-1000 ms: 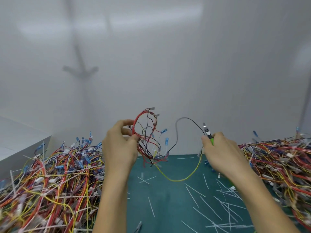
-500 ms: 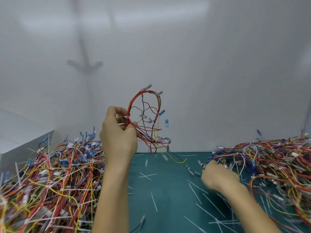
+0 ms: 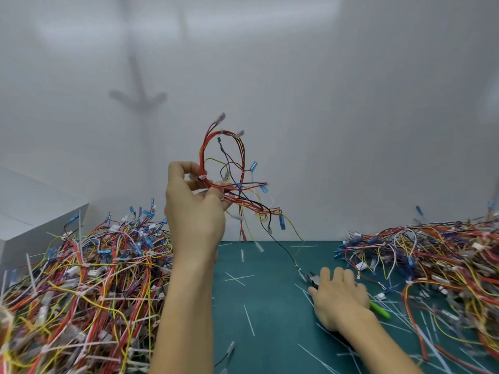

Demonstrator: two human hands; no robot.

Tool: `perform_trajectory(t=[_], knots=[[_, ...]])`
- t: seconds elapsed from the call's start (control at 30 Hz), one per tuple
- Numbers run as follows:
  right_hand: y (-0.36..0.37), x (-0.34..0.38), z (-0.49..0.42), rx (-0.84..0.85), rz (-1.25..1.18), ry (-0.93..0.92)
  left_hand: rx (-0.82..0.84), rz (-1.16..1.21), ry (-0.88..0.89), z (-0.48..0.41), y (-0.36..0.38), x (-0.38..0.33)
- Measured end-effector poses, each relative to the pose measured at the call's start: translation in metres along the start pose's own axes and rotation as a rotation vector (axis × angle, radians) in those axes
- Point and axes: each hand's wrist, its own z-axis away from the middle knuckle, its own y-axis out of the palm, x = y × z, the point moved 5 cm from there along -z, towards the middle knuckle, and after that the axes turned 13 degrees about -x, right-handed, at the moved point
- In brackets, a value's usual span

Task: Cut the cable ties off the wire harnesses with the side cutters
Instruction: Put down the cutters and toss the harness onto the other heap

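The wire harness [image 3: 203,160], a loop of mostly red leads with blue and clear terminals, is held in the air above the far edge of the green mat [image 3: 270,306]. A black and a yellow strand trail down from it onto the mat. The left hand [image 3: 194,209] pinches the bundle between thumb and curled fingers, right beside a white cable tie [image 3: 202,176] that is still wrapped round the red leads. The right hand [image 3: 337,298] lies low on the mat's right half, on top of the side cutters [image 3: 379,310]. Its fingers reach forward fairly straight over the tool (only the dark nose and one green handle tip stick out from under it), and whether they actually close round the handles cannot be told. Cut ties [image 3: 248,319] lie scattered as thin white strips across the mat. A pile of harnesses [image 3: 81,279] covers the mat's left side and a second heap [image 3: 432,260] spreads over its right side.
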Motion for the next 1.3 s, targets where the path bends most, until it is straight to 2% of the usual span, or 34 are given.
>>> perform_trajectory(t=[0.23, 0.3, 0.37, 0.4, 0.43, 0.5, 0.53, 0.6, 0.7, 0.8, 0.9, 0.97, 1.03, 1.1, 1.2, 1.3], knots=[[-0.012, 0.005, 0.006, 0.06, 0.022, 0.023, 0.013, 0.003, -0.001, 0.005, 0.006, -0.002], [-0.035, 0.007, 0.006, -0.03, 0.005, 0.011, 0.008, 0.024, -0.014, 0.006, 0.008, -0.002], [-0.07, 0.006, 0.001, -0.251, -0.228, 0.016, 0.005, 0.054, -0.032, 0.006, 0.009, -0.002], [-0.088, 0.002, -0.001, -0.337, -0.469, 0.047, 0.004, 0.071, -0.047, 0.007, 0.009, -0.002], [-0.103, -0.001, -0.002, -0.351, -0.775, 0.093, 0.006, 0.089, -0.07, 0.007, 0.01, -0.002], [-0.125, 0.002, 0.004, -0.2, -1.339, 0.127, 0.023, 0.135, -0.137, 0.008, 0.011, 0.0], [-0.134, 0.006, 0.009, -0.116, -1.511, 0.11, 0.038, 0.16, -0.175, 0.009, 0.012, 0.001], [-0.146, 0.011, 0.019, -0.023, -1.616, 0.071, 0.075, 0.222, -0.254, 0.011, 0.016, 0.003], [-0.151, 0.016, 0.026, 0.034, -1.595, 0.063, 0.141, 0.325, -0.368, 0.015, 0.02, 0.006], [-0.154, 0.016, 0.028, -0.037, -1.626, 0.099, 0.271, 0.374, -0.497, 0.021, 0.028, 0.008], [-0.159, 0.011, 0.029, -0.092, -1.874, 0.162, 0.373, 0.361, -0.597, 0.029, 0.035, 0.012], [-0.162, 0.007, 0.028, -0.115, -2.015, 0.183, 0.404, 0.288, -0.598, 0.033, 0.038, 0.015], [-0.165, -0.002, 0.026, -0.22, -2.04, 0.201, 0.399, 0.141, -0.542, 0.035, 0.038, 0.019], [-0.169, -0.009, 0.026, -0.329, -2.007, 0.185, 0.415, -0.111, -0.457, 0.037, 0.034, 0.026], [-0.175, -0.014, 0.028, -0.426, -1.951, 0.103, 0.523, -0.596, -0.287, 0.036, 0.027, 0.034], [-0.185, -0.018, 0.032, -0.537, -1.873, -0.015, 0.492, -0.874, -0.029, 0.029, 0.022, 0.028]])
